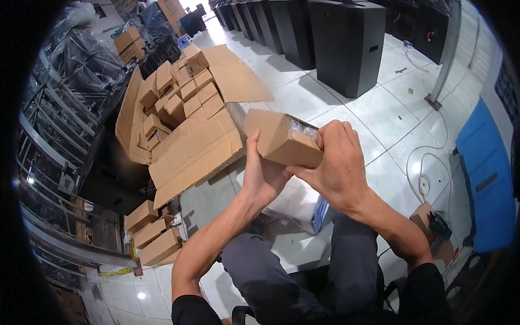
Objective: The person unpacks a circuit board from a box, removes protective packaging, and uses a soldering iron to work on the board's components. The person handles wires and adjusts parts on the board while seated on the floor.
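Between my hands, above my knees, is a small brown cardboard box (265, 130). One end of it stands open, and clear plastic wrapping (303, 129) shows inside; what the plastic covers cannot be made out. My left hand (260, 170) grips the box from below and the left, thumb up along its side. My right hand (341, 162) has its fingers curled at the open end by the flap, with the thumb under the lower edge. Below the box, a white and blue package (295, 203) sits between my legs, partly hidden by my hands.
A large open carton (195, 154) full of small brown boxes (176, 105) lies ahead left. More brown boxes (157, 235) sit on the floor at left, beside metal racks (38, 130). Black speaker cabinets (346, 49) line the far side. A blue panel (487, 179) and a cable (422, 181) are at right.
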The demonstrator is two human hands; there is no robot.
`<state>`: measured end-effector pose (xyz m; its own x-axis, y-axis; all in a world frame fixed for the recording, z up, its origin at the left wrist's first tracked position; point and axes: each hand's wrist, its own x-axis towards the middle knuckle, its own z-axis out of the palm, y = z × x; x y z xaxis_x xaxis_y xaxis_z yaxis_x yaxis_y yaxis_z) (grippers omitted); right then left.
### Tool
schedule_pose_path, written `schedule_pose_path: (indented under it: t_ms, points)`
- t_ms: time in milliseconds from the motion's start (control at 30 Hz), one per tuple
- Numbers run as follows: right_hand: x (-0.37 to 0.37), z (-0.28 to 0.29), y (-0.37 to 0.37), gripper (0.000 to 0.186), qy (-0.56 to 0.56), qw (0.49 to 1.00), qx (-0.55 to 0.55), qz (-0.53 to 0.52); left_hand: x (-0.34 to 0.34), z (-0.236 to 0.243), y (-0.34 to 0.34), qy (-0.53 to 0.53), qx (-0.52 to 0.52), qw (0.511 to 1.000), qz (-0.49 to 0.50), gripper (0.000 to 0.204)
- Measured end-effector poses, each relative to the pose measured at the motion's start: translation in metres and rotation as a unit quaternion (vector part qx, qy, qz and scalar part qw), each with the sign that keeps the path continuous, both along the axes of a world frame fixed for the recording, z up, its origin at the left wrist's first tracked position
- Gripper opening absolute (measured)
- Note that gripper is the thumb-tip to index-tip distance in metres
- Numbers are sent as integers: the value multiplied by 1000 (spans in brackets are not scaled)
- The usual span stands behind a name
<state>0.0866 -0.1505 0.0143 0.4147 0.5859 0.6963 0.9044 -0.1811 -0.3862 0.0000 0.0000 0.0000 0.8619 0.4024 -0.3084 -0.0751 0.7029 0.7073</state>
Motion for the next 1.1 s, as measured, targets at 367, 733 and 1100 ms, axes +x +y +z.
schedule_pose_path:
  t_ms: [367,733,1100]
  points:
    - [-11,-7,-18,38,-22,952,-55,301,-6,-5,20,-62,-14,992,-111,87]
    - [27,-1,-8,26,-142,983,98,60,-2,-4,3,-52,13,992,-118,69]
    - [31,-2,-23,19,232,954,187,32,-3,4,2,-10,75,993,-87,82]
